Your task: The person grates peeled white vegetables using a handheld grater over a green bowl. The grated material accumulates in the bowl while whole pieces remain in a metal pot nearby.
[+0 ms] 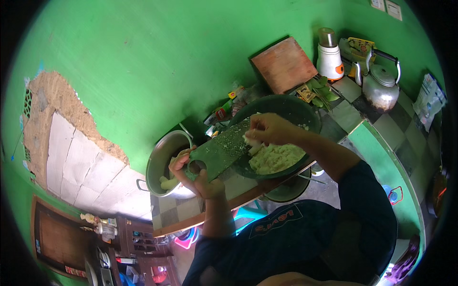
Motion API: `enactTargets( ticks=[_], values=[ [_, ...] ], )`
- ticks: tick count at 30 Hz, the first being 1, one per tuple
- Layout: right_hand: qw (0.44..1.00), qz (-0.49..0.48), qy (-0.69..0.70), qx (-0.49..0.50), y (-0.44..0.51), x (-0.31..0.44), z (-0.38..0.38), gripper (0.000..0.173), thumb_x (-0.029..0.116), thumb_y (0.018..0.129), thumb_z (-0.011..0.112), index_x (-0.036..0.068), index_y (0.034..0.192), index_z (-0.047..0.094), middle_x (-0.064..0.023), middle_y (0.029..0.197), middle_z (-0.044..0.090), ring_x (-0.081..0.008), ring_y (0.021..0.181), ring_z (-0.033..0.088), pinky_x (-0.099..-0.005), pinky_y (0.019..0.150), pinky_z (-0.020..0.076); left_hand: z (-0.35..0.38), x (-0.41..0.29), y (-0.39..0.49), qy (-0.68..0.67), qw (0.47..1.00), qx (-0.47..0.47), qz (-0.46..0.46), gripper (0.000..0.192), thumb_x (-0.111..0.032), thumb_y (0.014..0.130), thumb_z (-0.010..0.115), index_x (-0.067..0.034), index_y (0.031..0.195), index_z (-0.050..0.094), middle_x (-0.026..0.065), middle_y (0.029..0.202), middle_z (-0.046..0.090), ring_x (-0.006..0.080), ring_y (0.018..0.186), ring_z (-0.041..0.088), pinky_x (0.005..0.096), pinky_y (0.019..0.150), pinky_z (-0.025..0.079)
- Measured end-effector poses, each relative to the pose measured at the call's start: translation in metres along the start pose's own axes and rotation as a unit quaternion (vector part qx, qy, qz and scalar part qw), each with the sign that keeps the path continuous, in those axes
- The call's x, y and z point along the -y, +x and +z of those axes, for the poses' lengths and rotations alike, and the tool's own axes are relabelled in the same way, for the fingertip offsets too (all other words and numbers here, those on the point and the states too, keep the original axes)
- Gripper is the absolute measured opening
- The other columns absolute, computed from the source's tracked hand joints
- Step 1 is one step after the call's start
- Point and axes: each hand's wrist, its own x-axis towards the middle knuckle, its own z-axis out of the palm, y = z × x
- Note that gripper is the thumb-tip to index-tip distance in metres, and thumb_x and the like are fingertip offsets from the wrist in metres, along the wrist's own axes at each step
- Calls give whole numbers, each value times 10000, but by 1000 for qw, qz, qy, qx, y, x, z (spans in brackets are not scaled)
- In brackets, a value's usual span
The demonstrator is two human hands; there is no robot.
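My left hand [200, 175] grips the handle end of a flat metal grater [223, 146], the fingers around the round hole in it. The grater slopes with its far end over a large dark green basin [282, 102]. My right hand [273, 130] is at the far end of the grater and pinches a pale piece of food [253, 143]. Pale grated food [277, 159] lies heaped in the basin, and crumbs of it stick to the grater. Beside my left hand stands an aluminium pot [155, 157] with peeled pale pieces [169, 183] in it.
Behind the basin, a wooden board [284, 64] leans on the green wall, near green leaves [323, 93] and seasoning packets [306, 93]. A white blender [330, 62] and metal kettle [381, 87] stand further right on the tiled counter [347, 116]. Below the counter edge is another basin [290, 189].
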Motion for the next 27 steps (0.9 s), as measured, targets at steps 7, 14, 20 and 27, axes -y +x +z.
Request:
enactTargets(
  ticks=[7,14,20,27],
  values=[
    [970,39,-202,-130,-9,-17,-22,339,348,781,666,27,796,558,-112,682,611,-181,539,609,-318,493,466,-7,-9,14,-42,999,-18,23,494,-98,571,404,15,1052,433,150,985,435,294,994,478,498,915,443],
    [954,138,-238,-119,-21,-22,-61,257,289,793,650,44,826,580,-90,678,620,-182,575,627,-314,514,482,-28,-21,17,1,994,76,78,351,-132,643,463,-14,974,467,117,936,408,301,982,482,511,865,477],
    [807,100,-577,-77,-27,-55,-61,281,315,821,610,43,888,597,-91,735,622,-159,582,601,-306,532,474,-17,2,1,51,932,294,208,177,-184,747,559,-43,845,517,108,842,417,302,914,511,503,812,503],
    [995,16,-29,94,-8,52,-21,351,371,847,584,25,893,618,-41,645,566,-121,526,540,-288,498,461,-2,-9,-4,20,867,413,280,268,-116,630,744,-66,831,574,84,818,442,286,822,536,468,803,520]
  ],
)
